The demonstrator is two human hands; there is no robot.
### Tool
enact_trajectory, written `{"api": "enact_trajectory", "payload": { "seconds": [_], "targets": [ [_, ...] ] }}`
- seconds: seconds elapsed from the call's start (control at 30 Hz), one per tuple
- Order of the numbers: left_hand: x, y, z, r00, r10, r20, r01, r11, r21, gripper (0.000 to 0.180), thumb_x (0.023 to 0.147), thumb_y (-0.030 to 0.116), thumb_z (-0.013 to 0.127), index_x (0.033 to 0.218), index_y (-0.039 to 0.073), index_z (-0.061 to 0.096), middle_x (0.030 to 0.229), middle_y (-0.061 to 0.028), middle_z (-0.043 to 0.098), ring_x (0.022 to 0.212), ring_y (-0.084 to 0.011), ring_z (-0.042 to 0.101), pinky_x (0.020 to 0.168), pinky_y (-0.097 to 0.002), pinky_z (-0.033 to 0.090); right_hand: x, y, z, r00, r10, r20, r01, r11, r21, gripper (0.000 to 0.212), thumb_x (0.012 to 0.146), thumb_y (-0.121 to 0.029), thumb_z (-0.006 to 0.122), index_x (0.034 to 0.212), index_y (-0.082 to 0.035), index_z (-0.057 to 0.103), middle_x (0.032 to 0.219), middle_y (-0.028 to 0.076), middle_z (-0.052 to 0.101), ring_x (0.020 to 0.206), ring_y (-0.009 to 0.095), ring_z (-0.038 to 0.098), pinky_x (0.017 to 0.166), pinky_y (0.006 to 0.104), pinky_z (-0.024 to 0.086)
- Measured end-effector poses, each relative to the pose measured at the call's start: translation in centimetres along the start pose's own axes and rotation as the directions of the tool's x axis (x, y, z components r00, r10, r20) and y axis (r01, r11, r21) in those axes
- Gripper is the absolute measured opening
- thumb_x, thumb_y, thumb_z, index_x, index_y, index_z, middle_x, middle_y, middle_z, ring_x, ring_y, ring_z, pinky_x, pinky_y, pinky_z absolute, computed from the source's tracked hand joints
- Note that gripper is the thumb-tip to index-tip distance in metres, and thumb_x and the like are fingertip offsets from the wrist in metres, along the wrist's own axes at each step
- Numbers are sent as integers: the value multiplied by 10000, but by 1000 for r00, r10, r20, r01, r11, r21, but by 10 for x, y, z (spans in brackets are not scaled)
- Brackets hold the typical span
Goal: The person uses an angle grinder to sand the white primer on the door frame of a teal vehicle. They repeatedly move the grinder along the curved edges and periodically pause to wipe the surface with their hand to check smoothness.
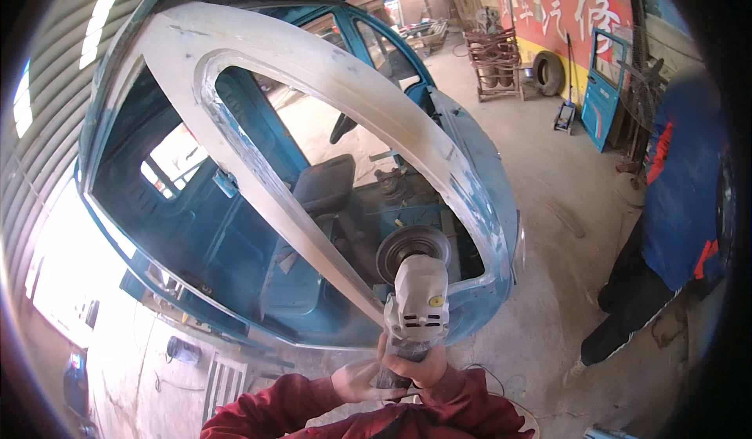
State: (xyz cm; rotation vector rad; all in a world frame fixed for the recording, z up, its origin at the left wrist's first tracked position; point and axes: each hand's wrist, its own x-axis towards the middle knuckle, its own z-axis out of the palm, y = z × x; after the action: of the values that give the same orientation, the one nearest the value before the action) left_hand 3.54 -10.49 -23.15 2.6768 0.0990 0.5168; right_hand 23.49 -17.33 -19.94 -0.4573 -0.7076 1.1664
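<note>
An angle grinder [421,302] with a whitish, dusty head points away from me, its round disc [411,249] at the far end. My right hand [421,365] is closed round the grinder's dark body. Against the same body, just to the left, my left hand [359,381] is closed too, its fingers partly hidden. The disc overlaps the lower door opening of a blue vehicle cab [352,325]; whether it touches the frame I cannot tell. Sanded whitish-grey metal shows along the cab's curved door frame [313,75], with blue paint patches at its edges.
Inside the cab are a dark seat [325,184] and a steering wheel [342,128]. A person in a blue jacket [681,188] stands at the right. Farther back are a blue door [605,90], a tyre [547,73], a floor jack [564,116] and a red sign [564,8].
</note>
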Motion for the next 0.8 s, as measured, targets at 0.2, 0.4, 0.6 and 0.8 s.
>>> {"api": "enact_trajectory", "payload": {
  "seconds": [0.2,0.4,0.6,0.8],
  "targets": [
    [20,15,-1,925,-166,-342,98,973,-207,1164,701,515,877,1495,-44,235,1376,-284,482,1192,-440,579,1010,-463,469,26,-18,-5,982,-6,188,28,993,-113,593,720,-38,817,1239,-16,532,1043,64,665,953,152,653,828,318,539],
    [73,36,-16,789,-592,-163,339,642,-688,981,841,417,740,1529,-31,204,1416,-176,501,1298,-264,503,1092,-405,389,38,-32,12,984,-34,174,35,999,-4,710,725,-40,811,1355,-28,483,1178,85,637,1061,176,633,942,343,508],
    [93,39,-35,741,-654,-151,404,615,-677,787,877,385,697,1455,-34,366,1199,-129,657,1105,-198,629,958,-330,489,54,-38,14,964,-81,255,82,997,8,757,733,-61,812,1400,-24,455,1170,98,633,1025,198,640,970,363,485],
    [98,35,-36,719,-674,-170,430,624,-653,793,865,385,695,1447,-44,369,1164,-137,669,1079,-177,638,935,-327,499,62,-27,9,957,-130,261,126,992,32,759,717,-81,823,1371,-20,442,1110,103,624,985,194,626,900,348,507]
  ]
}}
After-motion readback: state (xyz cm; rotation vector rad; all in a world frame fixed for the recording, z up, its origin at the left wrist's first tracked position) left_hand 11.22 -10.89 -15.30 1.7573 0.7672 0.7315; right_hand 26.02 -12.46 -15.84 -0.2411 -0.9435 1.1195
